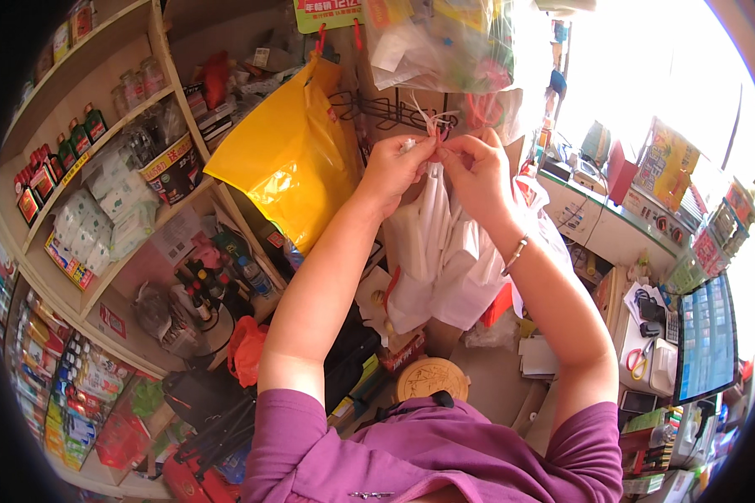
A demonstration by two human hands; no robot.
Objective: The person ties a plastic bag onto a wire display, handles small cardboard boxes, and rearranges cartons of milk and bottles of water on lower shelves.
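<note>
A bundle of white plastic bags (440,251) hangs in front of me from a dark wire rack (384,110). At the top of the bundle, both hands meet around its gathered neck, where pale strands stick up and a bit of red shows. My left hand (406,163) pinches the neck between thumb and fingers. My right hand (475,170) has its thumb and fingertips on the same spot, pinching a thin strand or tie that is hard to make out. A yellow plastic bag (283,163) hangs left of my left hand. Clear bags with coloured contents (440,44) hang above.
Wooden shelves (119,113) with bottles and tissue packs stand at left. On the right are a white counter (610,217), a monitor (708,339) and scissors (640,359). A round wooden stool (433,379) stands below, near my body. A red plastic bag (246,349) hangs lower left.
</note>
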